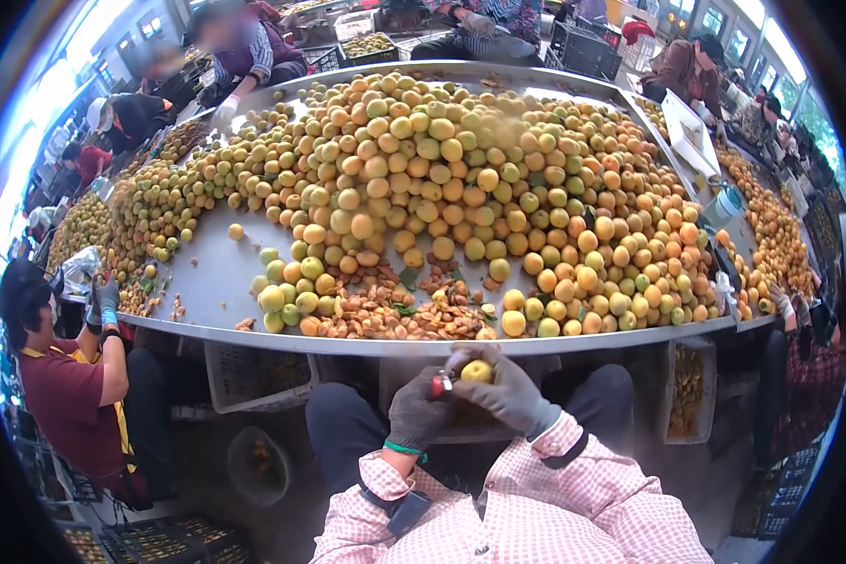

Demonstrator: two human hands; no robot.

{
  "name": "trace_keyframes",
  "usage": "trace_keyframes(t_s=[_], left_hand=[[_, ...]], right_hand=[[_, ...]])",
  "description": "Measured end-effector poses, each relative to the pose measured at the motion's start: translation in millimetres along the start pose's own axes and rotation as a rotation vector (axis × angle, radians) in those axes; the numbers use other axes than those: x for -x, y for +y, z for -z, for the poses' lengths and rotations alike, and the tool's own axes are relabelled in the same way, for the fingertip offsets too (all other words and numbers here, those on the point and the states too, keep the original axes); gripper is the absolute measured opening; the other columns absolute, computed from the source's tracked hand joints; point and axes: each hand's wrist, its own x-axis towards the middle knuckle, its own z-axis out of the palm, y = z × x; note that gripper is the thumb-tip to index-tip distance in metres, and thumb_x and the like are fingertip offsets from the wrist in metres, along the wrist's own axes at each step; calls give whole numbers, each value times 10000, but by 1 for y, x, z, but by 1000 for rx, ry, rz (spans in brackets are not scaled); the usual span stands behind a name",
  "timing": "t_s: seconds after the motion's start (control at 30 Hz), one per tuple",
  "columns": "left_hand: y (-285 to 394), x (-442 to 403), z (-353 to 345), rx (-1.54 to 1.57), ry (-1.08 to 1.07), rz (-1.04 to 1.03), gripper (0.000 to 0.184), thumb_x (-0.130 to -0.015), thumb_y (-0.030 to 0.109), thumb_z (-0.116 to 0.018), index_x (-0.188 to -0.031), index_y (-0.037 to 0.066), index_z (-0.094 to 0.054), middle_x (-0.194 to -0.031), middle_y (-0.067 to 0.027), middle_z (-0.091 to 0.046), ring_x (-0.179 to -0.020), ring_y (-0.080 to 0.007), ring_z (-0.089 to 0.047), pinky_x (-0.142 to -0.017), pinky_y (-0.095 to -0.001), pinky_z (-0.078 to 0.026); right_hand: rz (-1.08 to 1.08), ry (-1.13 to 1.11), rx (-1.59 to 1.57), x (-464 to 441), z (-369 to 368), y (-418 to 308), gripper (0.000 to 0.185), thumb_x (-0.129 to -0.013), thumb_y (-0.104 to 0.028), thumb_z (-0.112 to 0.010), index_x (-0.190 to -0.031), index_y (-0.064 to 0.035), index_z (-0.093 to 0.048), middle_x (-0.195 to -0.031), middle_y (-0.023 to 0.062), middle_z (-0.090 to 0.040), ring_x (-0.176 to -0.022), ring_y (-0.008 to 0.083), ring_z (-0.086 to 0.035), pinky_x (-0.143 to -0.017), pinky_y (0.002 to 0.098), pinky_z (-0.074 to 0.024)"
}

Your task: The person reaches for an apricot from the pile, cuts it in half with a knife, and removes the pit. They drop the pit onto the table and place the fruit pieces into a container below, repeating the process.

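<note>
My left hand (417,414), in a dark glove with a green band at the wrist, is closed round a small red-handled tool (441,383). My right hand (512,393), in a grey glove, grips a yellow-green fruit (477,371) against the tool, below the table's front edge. The tool's far end is blurred. Just beyond my hands, a heap of orange fruit pieces (395,312) lies on the metal table (221,284). Behind and around it rises a big pile of whole yellow, green and orange fruits (423,160).
A metal rim (348,346) runs along the table's front. White crates (254,376) (689,390) and a round bucket (258,467) stand below it. A person in a maroon shirt (70,395) sits at the left. Other people work behind the table and at the right.
</note>
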Motion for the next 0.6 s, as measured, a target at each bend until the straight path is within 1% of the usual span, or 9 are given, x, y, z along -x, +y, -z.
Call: trace_keyframes(t_s=[0.03,0.2,0.27,0.3,0.33,0.4,0.43,0.57,0.6], left_hand=[[15,2,4,-157,-108,17,284,-781,246,-680,-1030,127,-613,-875,-152,-650,-810,-373,-634,-661,-430,-510],[48,20,-2,-245,-316,-44,443,-780,290,-703,-1155,126,-533,-956,-163,-637,-803,-335,-660,-676,-427,-516],[47,27,-6,169,-464,-33,445,-828,328,-671,-1169,96,-504,-901,-141,-642,-782,-279,-668,-691,-405,-522],[34,30,-10,432,-602,127,434,-861,340,-650,-1168,87,-477,-874,-103,-633,-656,-188,-620,-562,-321,-496],[36,29,-4,429,-614,125,434,-861,340,-650,-1168,87,-477,-874,-103,-633,-656,-188,-620,-562,-321,-496],[42,27,10,1203,-910,620,408,-861,305,-659,-1155,92,-474,-864,-76,-621,-531,-121,-524,-442,-232,-399],[45,29,8,1253,-915,649,426,-850,284,-679,-1169,105,-461,-839,-80,-607,-476,-67,-437,-394,-177,-284],[59,30,3,981,-927,592,373,-855,278,-677,-1130,95,-504,-831,-52,-611,-508,-110,-502,-430,-222,-386],[67,32,1,797,-759,345,338,-856,277,-679,-1097,93,-530,-826,-51,-614,-533,-127,-530,-469,-256,-430]], right_hand=[[21,15,72,8,-4,7,421,-856,-23,-648,-1244,-34,-486,-1024,-6,-532,-879,59,-524,-789,192,-448],[64,132,-55,41,-2,9,193,-848,-77,-679,-1012,-40,-584,-971,12,-580,-874,59,-540,-789,218,-462],[62,166,-62,52,6,0,140,-861,-66,-657,-976,-42,-581,-927,-1,-585,-836,56,-547,-775,210,-462],[46,172,-140,58,12,-1,138,-861,-60,-654,-978,-43,-583,-927,-1,-584,-832,57,-549,-769,210,-464],[30,179,-220,63,17,-3,135,-862,-54,-652,-979,-44,-585,-927,0,-583,-828,59,-550,-763,209,-465],[30,189,-260,73,22,-8,148,-859,-42,-651,-989,-45,-581,-929,6,-583,-827,61,-553,-759,219,-472],[22,169,-284,78,24,-8,170,-858,-46,-643,-1011,-44,-569,-930,14,-581,-819,74,-564,-747,221,-482],[73,85,-294,96,26,-33,282,-846,-44,-669,-1081,-46,-513,-992,22,-542,-898,75,-533,-786,226,-468],[154,65,-222,98,26,-36,297,-839,-45,-677,-1080,-46,-502,-1018,28,-530,-922,82,-526,-798,229,-463]])
